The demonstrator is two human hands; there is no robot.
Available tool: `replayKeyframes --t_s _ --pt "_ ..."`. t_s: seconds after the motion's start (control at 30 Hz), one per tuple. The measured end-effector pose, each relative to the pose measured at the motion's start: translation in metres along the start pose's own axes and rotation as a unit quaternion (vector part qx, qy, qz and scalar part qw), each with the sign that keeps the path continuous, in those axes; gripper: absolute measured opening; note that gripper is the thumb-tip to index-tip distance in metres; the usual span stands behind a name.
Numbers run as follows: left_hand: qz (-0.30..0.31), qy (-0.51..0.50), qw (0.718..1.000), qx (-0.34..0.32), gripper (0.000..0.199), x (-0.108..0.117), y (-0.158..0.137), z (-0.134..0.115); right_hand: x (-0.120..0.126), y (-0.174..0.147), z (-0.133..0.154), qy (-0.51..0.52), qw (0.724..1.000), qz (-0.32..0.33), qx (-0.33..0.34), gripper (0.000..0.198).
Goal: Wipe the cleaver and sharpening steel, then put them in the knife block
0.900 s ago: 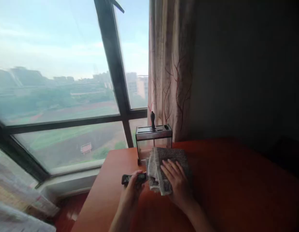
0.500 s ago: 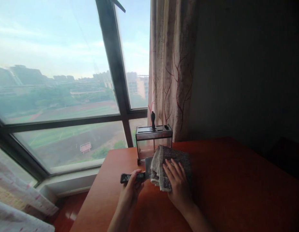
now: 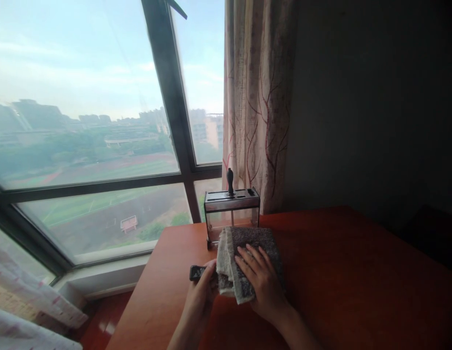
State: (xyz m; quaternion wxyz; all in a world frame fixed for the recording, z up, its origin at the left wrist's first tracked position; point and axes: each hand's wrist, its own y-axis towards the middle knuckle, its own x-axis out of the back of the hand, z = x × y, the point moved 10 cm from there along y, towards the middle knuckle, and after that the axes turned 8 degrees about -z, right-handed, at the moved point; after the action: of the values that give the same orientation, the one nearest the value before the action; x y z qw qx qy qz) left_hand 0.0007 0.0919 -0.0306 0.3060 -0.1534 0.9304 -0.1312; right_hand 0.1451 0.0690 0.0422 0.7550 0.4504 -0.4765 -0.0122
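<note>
Reddish-brown and smooth, the surface (image 3: 320,262) lies under both hands. Of the two, the left hand (image 3: 202,294) is closed around a black handle (image 3: 197,273), its thumb along the near side; one end pokes out to the left, and the other runs out of sight at the cloth (image 3: 226,260). Grey and folded in layers, with paler edges, the cloth sits right of that hand, over the middle of the surface. Across its top lies the right hand (image 3: 260,277), fingers stretched forward — the thumb is hidden, so I cannot tell whether it grips from below. The hands are apart, with the cloth between them.

Just beyond stands a holder (image 3: 218,198), upright, its body see-through and its slotted top dark-edged; the cloth covers part of its lower front. A black grip (image 3: 230,182) rises from the top.

Farther back hangs a beige curtain (image 3: 260,107) with red branches, beside a dark wall (image 3: 357,97). Left of it, the window (image 3: 83,177) has dark bars — and through the glass show a green field (image 3: 76,206), hazy buildings (image 3: 39,116) and pale blue sky (image 3: 72,29).
</note>
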Motion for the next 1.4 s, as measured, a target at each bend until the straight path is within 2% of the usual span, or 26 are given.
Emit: replayKeyframes --t_s 0.2,0.37,0.6,0.77,0.93,1.07,1.17,1.4 --pt "-0.01 -0.007 1.0 0.02 0.03 0.007 0.001 -0.002 0.018 -0.002 -0.038 -0.039 0.996 -0.051 -0.055 0.063" --pt "-0.012 -0.029 0.999 0.023 0.025 0.01 0.002 -0.006 0.025 -0.007 -0.052 -0.053 0.991 -0.088 -0.09 0.065" --pt "-0.023 -0.02 0.999 0.014 0.026 0.008 -0.001 -0.008 0.011 -0.004 -0.021 -0.012 0.998 -0.052 -0.043 0.065" --pt "0.015 -0.017 1.0 0.001 0.036 -0.011 -0.01 -0.005 0.004 -0.003 0.013 0.026 0.999 -0.019 0.011 0.068" --pt "0.026 -0.02 0.999 0.0 0.037 -0.019 -0.016 -0.005 0.006 -0.001 0.02 0.035 0.999 -0.012 0.023 0.073" --pt "0.044 -0.012 0.999 0.003 0.029 -0.016 -0.012 -0.003 0.011 0.0 0.004 0.021 0.999 -0.029 -0.003 0.069" --pt "0.027 -0.004 1.0 0.01 0.028 -0.007 -0.008 -0.002 0.016 -0.001 -0.014 0.007 0.998 -0.049 -0.038 0.064" --pt "0.01 0.001 1.0 0.012 0.034 -0.001 -0.008 -0.009 0.04 -0.01 -0.059 0.05 0.98 -0.143 -0.129 0.056"
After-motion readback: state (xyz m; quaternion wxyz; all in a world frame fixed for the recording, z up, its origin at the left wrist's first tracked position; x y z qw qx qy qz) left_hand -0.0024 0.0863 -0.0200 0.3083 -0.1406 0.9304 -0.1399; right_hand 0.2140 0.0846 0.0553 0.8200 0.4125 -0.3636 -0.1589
